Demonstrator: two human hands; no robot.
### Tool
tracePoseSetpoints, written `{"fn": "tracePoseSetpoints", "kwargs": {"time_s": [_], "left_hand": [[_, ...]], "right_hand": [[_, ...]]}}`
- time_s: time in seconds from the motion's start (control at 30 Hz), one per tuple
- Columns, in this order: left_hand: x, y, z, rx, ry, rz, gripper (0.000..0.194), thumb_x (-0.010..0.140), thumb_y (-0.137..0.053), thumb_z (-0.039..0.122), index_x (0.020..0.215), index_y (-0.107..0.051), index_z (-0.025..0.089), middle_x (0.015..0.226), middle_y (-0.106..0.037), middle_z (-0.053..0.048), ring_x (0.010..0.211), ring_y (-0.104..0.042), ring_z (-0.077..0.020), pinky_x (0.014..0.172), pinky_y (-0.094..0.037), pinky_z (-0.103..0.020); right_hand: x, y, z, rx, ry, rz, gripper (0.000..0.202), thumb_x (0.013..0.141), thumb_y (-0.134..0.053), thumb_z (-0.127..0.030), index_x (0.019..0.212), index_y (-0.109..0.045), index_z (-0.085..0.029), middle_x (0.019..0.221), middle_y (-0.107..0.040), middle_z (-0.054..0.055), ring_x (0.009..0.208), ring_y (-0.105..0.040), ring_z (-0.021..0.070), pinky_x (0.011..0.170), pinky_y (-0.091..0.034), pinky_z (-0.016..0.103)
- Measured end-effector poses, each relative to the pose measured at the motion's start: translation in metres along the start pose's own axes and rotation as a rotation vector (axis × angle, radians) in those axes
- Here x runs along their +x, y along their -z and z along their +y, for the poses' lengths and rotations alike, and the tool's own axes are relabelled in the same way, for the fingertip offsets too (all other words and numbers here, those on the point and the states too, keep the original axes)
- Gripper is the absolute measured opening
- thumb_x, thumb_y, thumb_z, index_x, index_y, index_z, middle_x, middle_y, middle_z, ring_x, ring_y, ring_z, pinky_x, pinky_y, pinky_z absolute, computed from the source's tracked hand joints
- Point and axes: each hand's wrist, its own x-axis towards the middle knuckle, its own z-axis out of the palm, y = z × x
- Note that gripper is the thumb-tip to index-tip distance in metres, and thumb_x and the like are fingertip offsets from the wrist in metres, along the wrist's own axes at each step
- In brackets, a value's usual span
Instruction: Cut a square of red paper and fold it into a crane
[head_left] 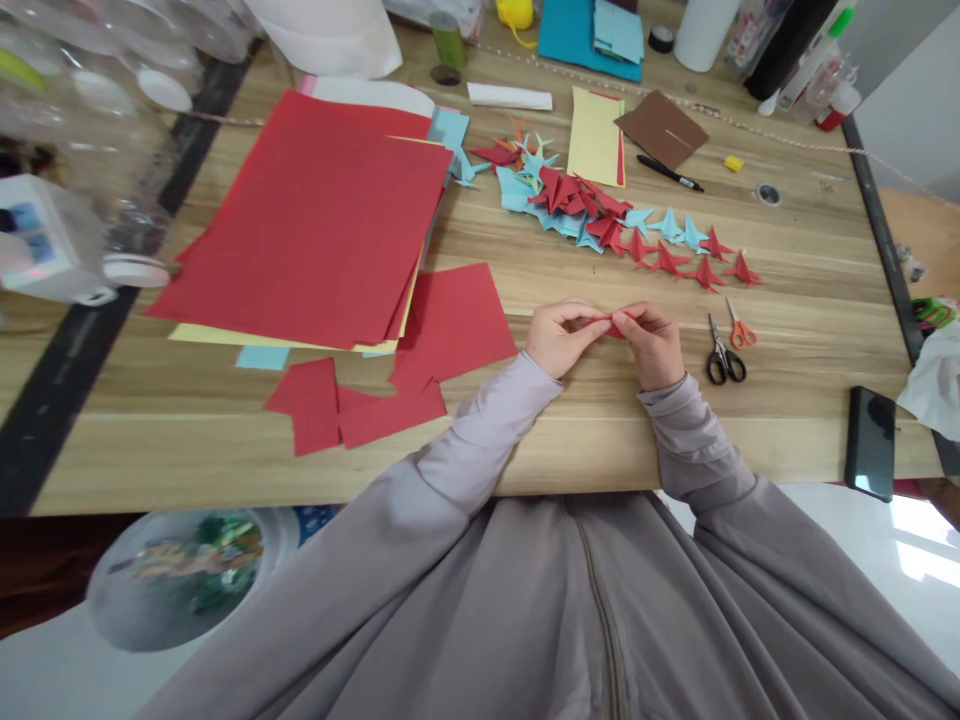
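Observation:
Between both hands is a small folded piece of red paper (616, 328), mostly covered by my fingers. My left hand (561, 335) pinches its left end between thumb and fingers. From the other side, my right hand (654, 342) grips it with thumb and fingertips, close to the left thumb. Beyond the hands, folded red paper cranes (666, 260) and light blue paper cranes (667, 226) lie in rows and a heap. Black-handled scissors (724, 362) and small orange-handled scissors (741, 328) rest to the right of my right hand.
Large red paper sheets (322, 220) are stacked at the left, with red offcuts (315, 400) near the front edge. A phone (871, 440) lies at the right edge. Yellow paper (592, 135), brown paper (661, 130) and a black pen (670, 173) lie at the back.

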Motion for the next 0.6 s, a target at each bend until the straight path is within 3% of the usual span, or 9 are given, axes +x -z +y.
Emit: {"fn": "tracePoseSetpoints", "kwargs": {"time_s": [0.17,0.6], "left_hand": [[-0.0009,-0.0001,-0.0003,0.007,0.017,-0.003,0.017,0.063,-0.072,0.032,0.069,-0.070,0.016,0.072,-0.064,-0.003,0.059,-0.057,-0.0106,0.051,-0.047,-0.023],[-0.0001,-0.0007,-0.0010,-0.007,0.075,-0.038,0.021,0.065,-0.070,0.036,0.067,-0.067,0.015,0.063,-0.064,-0.002,0.051,-0.055,-0.0097,0.050,-0.048,-0.024]], "right_hand": [[-0.0008,0.0007,-0.0004,-0.035,0.014,-0.007,0.024,0.066,-0.071,-0.044,0.061,-0.065,-0.022,0.060,-0.060,-0.003,0.058,-0.052,0.0091,0.063,-0.045,0.025],[0.0003,0.0019,0.0026,-0.074,0.040,0.002,0.023,0.066,-0.072,-0.041,0.058,-0.063,-0.021,0.060,-0.058,-0.003,0.059,-0.050,0.0090,0.061,-0.043,0.024]]}}
